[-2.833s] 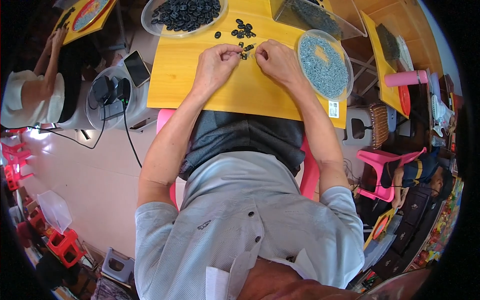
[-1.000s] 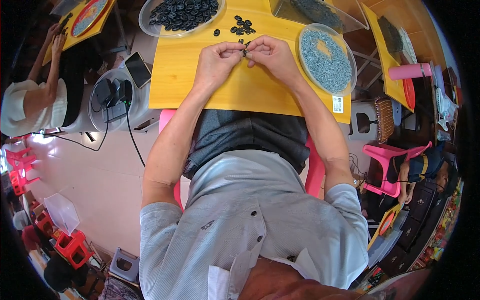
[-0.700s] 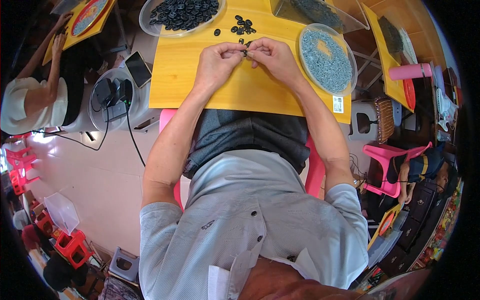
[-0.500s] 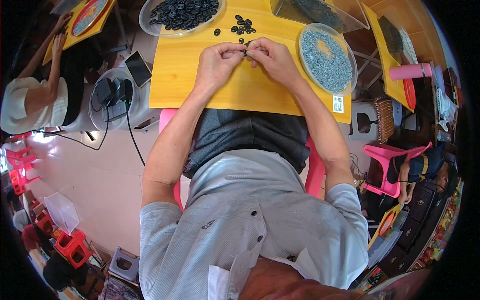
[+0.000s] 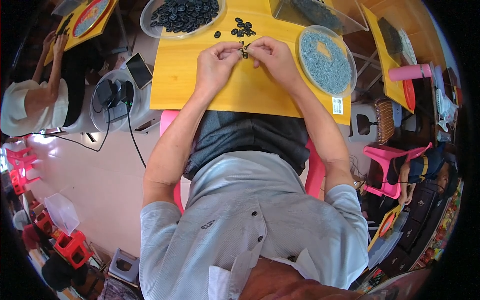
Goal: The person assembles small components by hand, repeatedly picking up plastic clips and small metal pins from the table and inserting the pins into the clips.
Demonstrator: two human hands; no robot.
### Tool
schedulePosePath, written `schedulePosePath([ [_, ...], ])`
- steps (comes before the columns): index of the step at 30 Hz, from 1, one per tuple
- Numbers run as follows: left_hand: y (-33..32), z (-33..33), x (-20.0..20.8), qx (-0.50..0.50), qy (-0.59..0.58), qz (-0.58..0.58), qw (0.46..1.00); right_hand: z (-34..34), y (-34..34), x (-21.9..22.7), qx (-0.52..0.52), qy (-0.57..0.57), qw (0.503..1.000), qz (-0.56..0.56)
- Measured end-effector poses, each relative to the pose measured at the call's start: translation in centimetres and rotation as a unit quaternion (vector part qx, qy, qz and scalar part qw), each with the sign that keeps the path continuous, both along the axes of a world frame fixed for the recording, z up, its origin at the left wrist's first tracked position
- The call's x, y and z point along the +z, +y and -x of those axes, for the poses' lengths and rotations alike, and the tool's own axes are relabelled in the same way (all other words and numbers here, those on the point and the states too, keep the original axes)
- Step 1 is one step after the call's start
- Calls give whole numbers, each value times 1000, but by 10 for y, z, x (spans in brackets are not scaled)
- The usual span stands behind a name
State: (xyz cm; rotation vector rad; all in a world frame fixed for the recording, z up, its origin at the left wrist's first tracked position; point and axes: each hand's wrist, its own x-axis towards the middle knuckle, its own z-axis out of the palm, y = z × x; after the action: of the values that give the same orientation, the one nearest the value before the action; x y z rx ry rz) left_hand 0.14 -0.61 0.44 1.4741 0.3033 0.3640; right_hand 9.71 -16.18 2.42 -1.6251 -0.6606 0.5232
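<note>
- Just now, compared with half a second ago, the left hand [image 5: 215, 62] and right hand [image 5: 274, 57] stand slightly apart at the fingertips, and more of a small black piece [image 5: 245, 55] shows between them.
- That parting suggests, as a judgement, a pause or a change of hold in the close two-handed work; whether anything has been joined cannot be told.
- The black piece lies between the fingertips, over the yellow surface [image 5: 172, 80], on the near side of the loose black ovals [image 5: 248, 25]. Whether it rests on the surface or is held up is unclear.
- Its long axis is hard to make out at this size; together with the dark bits just beyond it, it makes a short row running roughly away from the person. Which end is the front does not show.
- Left thumb and fingers curl toward each other beside the piece; whether they pinch it cannot be told.
- Right thumb and forefinger come close together at a dark bit; their grip on it is likewise unclear.
- Silvery parts [image 5: 327, 70] fill much of a clear round dish [image 5: 354, 75] beyond the right wrist.
</note>
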Motion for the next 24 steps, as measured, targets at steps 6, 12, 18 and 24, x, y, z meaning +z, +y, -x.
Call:
schedulePosePath([
  [6,13,-6,-3,52,-17,178,982,-23,4,12,-106,-220,959,145],
  [12,17,-2,3,97,-11,228,969,-42,30,12,-67,-288,931,216],
  [18,21,-4,2,136,-59,260,954,-57,58,12,-24,-356,906,227],
  [24,25,-4,-1,131,-54,251,958,-55,71,19,44,-369,870,325],
])
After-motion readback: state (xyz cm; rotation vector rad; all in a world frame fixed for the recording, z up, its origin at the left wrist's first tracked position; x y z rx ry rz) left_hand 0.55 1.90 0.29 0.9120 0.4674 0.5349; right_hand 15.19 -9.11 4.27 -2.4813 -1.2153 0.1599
